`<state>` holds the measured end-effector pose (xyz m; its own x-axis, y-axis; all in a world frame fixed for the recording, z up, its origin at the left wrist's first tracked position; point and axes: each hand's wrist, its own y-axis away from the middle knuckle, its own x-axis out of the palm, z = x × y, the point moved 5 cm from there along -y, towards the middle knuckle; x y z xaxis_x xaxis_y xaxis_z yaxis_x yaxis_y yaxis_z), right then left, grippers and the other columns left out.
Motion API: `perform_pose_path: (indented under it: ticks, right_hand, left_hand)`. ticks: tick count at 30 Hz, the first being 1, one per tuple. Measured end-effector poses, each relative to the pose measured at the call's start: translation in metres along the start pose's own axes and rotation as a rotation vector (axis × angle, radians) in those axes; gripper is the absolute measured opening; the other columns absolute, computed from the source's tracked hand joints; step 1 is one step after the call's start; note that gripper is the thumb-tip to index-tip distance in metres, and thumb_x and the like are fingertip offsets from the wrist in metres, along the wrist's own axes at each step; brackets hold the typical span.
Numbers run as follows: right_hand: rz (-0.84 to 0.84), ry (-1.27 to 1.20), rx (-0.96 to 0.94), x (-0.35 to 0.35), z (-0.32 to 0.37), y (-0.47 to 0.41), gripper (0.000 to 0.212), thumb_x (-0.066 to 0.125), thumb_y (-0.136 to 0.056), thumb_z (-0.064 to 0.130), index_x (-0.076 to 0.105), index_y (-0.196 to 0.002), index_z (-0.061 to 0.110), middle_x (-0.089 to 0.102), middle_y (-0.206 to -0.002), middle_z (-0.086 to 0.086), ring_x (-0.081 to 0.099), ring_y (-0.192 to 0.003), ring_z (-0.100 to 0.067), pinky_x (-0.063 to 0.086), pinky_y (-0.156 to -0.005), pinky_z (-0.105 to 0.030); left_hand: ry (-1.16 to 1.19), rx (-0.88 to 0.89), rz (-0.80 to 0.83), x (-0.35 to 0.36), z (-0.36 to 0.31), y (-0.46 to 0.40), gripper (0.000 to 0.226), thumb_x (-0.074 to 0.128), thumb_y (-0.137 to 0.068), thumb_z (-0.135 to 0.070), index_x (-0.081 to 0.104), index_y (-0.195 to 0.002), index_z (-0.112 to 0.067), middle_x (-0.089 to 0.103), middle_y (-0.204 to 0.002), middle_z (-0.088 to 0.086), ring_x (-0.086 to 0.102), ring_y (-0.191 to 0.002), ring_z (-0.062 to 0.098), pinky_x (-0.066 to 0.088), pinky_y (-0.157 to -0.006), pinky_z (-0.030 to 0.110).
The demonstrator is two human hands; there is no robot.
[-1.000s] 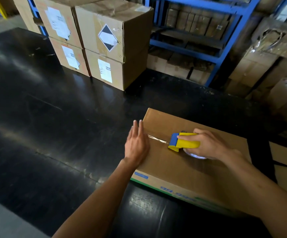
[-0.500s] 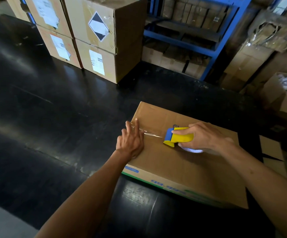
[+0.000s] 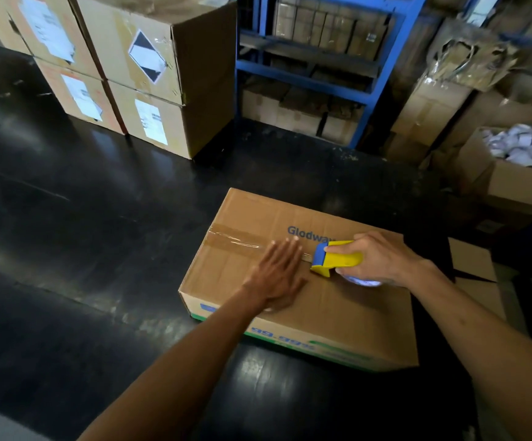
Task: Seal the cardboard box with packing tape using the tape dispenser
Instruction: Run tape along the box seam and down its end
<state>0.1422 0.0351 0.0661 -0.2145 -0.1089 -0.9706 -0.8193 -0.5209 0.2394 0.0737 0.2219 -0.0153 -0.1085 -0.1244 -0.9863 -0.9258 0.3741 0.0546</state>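
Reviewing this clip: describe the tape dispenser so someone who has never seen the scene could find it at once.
Start at the black table and find the flat cardboard box lying nearest the camera. On its top, the right hand grips the tape dispenser, just right of the flat left hand. It is the only bright yellow and blue thing among brown cartons.

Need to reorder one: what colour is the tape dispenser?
Yellow body with a blue front, the tape dispenser shows in the head view.
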Motion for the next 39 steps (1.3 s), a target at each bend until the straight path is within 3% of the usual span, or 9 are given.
perform_pose_path:
  ticks: [2,3,10,16,22,25,30,33,39]
  right_hand:
    - [-0.010,-0.021,-0.003,0.001,0.002,0.000,0.059,0.061,-0.069,0.068,0.048,-0.126,0.060,0.058,-0.088,0.001,0.059,-0.096,-0.025,0.049,-0.077,-0.036]
    - [-0.019,-0.019,-0.005,0.001,0.001,0.000,0.059,0.061,-0.069,0.068,0.048,-0.126,0.060,0.057,-0.087,0.001,0.059,-0.095,-0.025,0.049,-0.077,-0.037]
    - [-0.037,0.043,-0.035,-0.003,0.000,0.001,0.060,0.057,-0.072,0.070,0.046,-0.129,0.059,0.048,-0.081,0.008,0.057,-0.089,-0.021,0.035,-0.065,-0.029]
    - [0.039,0.127,-0.131,-0.012,-0.020,0.011,0.058,0.055,-0.071,0.073,0.045,-0.127,0.062,0.065,-0.103,0.002,0.059,-0.102,-0.023,0.045,-0.071,-0.032]
    - [0.108,0.117,-0.038,-0.008,-0.084,0.060,0.059,0.054,-0.075,0.074,0.041,-0.132,0.061,0.064,-0.113,0.002,0.060,-0.105,-0.022,0.042,-0.071,-0.030]
    - [0.080,0.125,-0.046,-0.006,-0.080,0.057,0.055,0.054,-0.076,0.071,0.045,-0.130,0.059,0.064,-0.115,0.002,0.059,-0.106,-0.023,0.045,-0.076,-0.033]
    - [0.038,0.114,-0.059,-0.004,-0.088,0.060,0.054,0.056,-0.072,0.071,0.049,-0.125,0.060,0.066,-0.112,0.003,0.059,-0.107,-0.025,0.041,-0.073,-0.032]
    - [0.013,0.092,-0.076,-0.003,-0.089,0.059,0.055,0.058,-0.071,0.070,0.050,-0.125,0.059,0.067,-0.113,0.003,0.060,-0.107,-0.025,0.041,-0.073,-0.032]
    - [-0.011,0.055,-0.071,0.002,-0.097,0.056,0.058,0.055,-0.066,0.075,0.050,-0.123,0.062,0.068,-0.110,0.001,0.061,-0.102,-0.025,0.039,-0.069,-0.030]
  left_hand:
    - [-0.022,0.007,-0.021,0.010,-0.013,-0.003,0.071,0.022,-0.099,-0.050,0.040,-0.147,-0.001,0.033,-0.156,0.021,0.028,-0.146,0.036,0.023,-0.120,0.050]
    - [-0.027,0.006,-0.008,0.014,-0.013,-0.004,0.070,0.022,-0.100,-0.050,0.038,-0.148,-0.001,0.032,-0.157,0.020,0.026,-0.147,0.035,0.023,-0.120,0.049]
    - [-0.041,-0.012,-0.023,0.013,-0.011,-0.003,0.072,0.015,-0.101,-0.053,0.009,-0.157,-0.008,0.001,-0.166,0.011,-0.004,-0.153,0.025,-0.005,-0.123,0.039]
    - [-0.036,-0.027,-0.037,0.012,-0.009,-0.004,0.070,0.018,-0.103,-0.053,0.005,-0.158,-0.010,-0.003,-0.166,0.009,-0.007,-0.152,0.022,-0.004,-0.124,0.037]
    - [-0.045,-0.024,-0.016,0.007,-0.012,-0.004,0.072,0.018,-0.103,-0.053,0.005,-0.157,-0.008,-0.003,-0.165,0.012,-0.009,-0.152,0.025,-0.010,-0.122,0.037]
    - [-0.033,-0.049,-0.017,0.004,-0.039,-0.011,0.087,0.017,-0.096,-0.062,0.007,-0.155,0.001,-0.003,-0.163,0.020,-0.007,-0.151,0.034,-0.013,-0.121,0.041]
    - [0.089,0.066,-0.006,0.031,-0.130,-0.046,0.109,0.020,-0.086,-0.080,0.025,-0.151,0.008,0.023,-0.159,0.024,0.016,-0.150,0.035,0.016,-0.122,0.046]
    - [0.079,0.020,0.001,0.032,-0.132,-0.049,0.113,0.026,-0.083,-0.083,0.011,-0.155,0.003,0.008,-0.164,0.019,0.003,-0.153,0.029,0.005,-0.124,0.040]
    - [0.018,0.019,-0.037,0.027,-0.134,-0.047,0.112,0.029,-0.084,-0.082,0.005,-0.156,0.000,0.002,-0.165,0.015,-0.002,-0.153,0.024,-0.005,-0.123,0.034]
